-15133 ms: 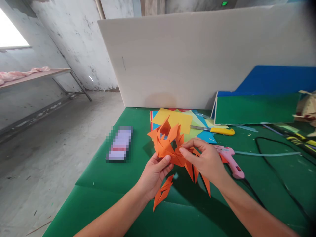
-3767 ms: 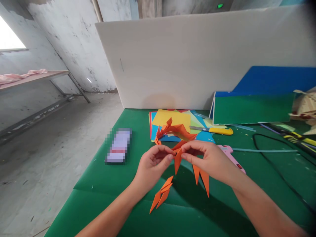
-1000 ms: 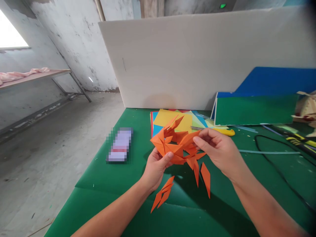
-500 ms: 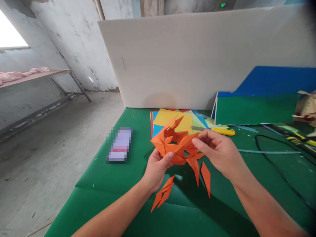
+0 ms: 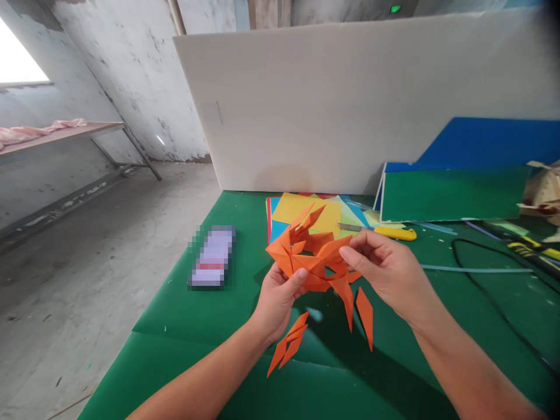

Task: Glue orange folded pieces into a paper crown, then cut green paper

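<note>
An orange folded-paper origami model (image 5: 312, 262), with a ring-like body and several pointed flaps, is held between my two hands above the table. My left hand (image 5: 280, 294) grips its lower left side, thumb in front and the other fingers mostly hidden behind. My right hand (image 5: 378, 262) pinches a pointed flap on the model's right side between thumb and fingers. Below my left hand lie loose orange folded pieces (image 5: 289, 344), overlapping one another. Another orange piece (image 5: 365, 318), long and pointed, shows below my right hand.
Coloured paper sheets (image 5: 301, 211) lie behind the model, with a yellow-handled knife (image 5: 394, 233) at their right. A phone (image 5: 213, 258), blurred out, lies at the left. A black cable (image 5: 481, 294) curves across the green tabletop (image 5: 196, 356). A white board (image 5: 332, 111) stands behind.
Almost nothing differs. My right hand and the flap it pinches have shifted very slightly to the left.
</note>
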{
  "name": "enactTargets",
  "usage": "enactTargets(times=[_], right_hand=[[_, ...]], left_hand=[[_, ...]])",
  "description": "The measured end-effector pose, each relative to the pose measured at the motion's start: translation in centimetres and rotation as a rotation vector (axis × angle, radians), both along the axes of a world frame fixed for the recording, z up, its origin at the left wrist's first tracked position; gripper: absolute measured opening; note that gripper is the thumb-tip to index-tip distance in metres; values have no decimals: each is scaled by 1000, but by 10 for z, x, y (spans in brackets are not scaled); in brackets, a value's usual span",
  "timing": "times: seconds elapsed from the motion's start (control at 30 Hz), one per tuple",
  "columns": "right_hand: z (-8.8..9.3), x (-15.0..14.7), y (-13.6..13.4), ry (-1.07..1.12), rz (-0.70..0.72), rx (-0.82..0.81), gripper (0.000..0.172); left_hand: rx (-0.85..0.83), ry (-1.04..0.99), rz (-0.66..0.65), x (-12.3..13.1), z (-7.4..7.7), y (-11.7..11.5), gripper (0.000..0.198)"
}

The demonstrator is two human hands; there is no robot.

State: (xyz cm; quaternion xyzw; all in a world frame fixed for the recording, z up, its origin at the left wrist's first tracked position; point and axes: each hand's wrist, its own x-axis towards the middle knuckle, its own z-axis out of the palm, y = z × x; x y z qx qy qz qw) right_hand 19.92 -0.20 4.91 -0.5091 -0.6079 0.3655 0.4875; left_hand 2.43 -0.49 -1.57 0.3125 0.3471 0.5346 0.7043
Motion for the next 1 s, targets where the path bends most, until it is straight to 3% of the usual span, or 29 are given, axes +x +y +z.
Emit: enactTargets(times=[0.63, 0.77, 1.0], right_hand=[[-6, -6, 1, 100, 64, -5, 24], [-6, -7, 1, 48, 156, -87, 30], [-8, -11, -2, 11, 111, -136, 31]], left_hand=[[10, -58, 9, 3, 3, -2, 29], [0, -37, 13, 3, 1, -2, 27], [-8, -54, 9, 3, 1, -2, 28]])
